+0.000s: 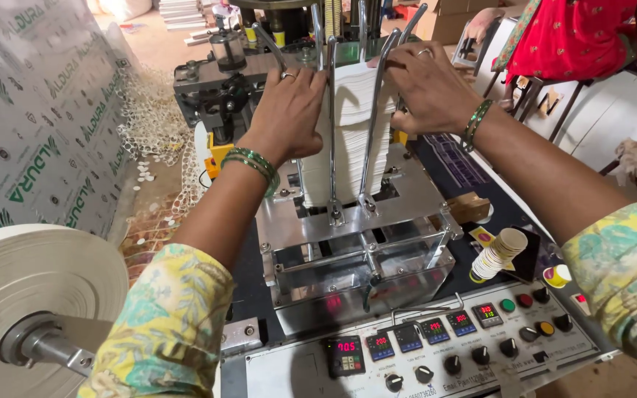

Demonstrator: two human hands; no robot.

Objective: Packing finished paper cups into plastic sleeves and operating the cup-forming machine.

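A tall stack of white paper blanks (353,133) stands upright between the chrome guide rods (332,125) of a metal machine. My left hand (289,110) presses against the stack's left side, fingers curled over the top. On the right side, my right hand (430,77) lies over the top of the stack and the rods. Both wrists wear green bangles, and each hand has a ring. The lower part of the stack sits in the steel feeder frame (348,221).
A big white paper roll (35,295) sits at the lower left. The control panel (436,346) with red displays and knobs runs along the front. Stacked paper cups (499,254) lie right of the feeder. A person in red (584,33) sits at the back right. Printed sheeting (31,110) hangs left.
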